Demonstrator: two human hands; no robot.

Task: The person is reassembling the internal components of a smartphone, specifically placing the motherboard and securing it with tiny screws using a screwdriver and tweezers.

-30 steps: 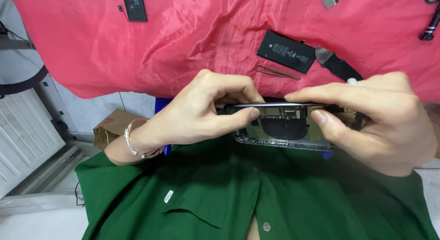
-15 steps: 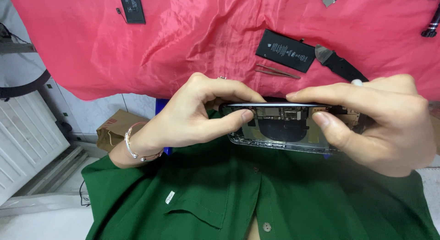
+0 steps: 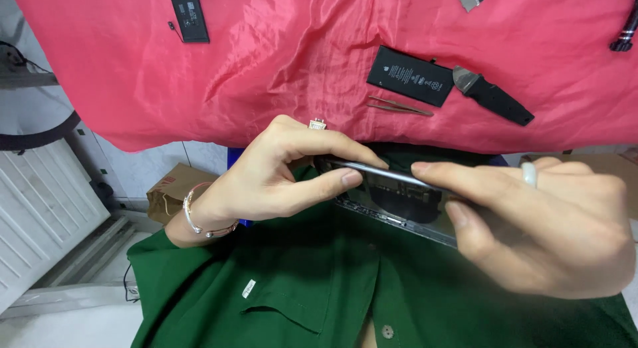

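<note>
Opened phone (image 3: 399,198) at centre frame, held edge-on over a green shirt (image 3: 279,288). Left hand (image 3: 266,182) pinching its left end between thumb and fingers; right hand (image 3: 551,235) clamped on the right end, thumb beneath, fingers along the top edge. Probably light, stiff, slick at the rim, fragile inside with parts exposed. Best gripped by the frame edges only. Battery (image 3: 411,75) and tweezers (image 3: 399,107) at upper centre on red cloth (image 3: 279,55).

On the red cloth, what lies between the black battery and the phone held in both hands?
In the head view, thin metal tweezers lie on the red cloth between the black battery and the opened phone.
</note>
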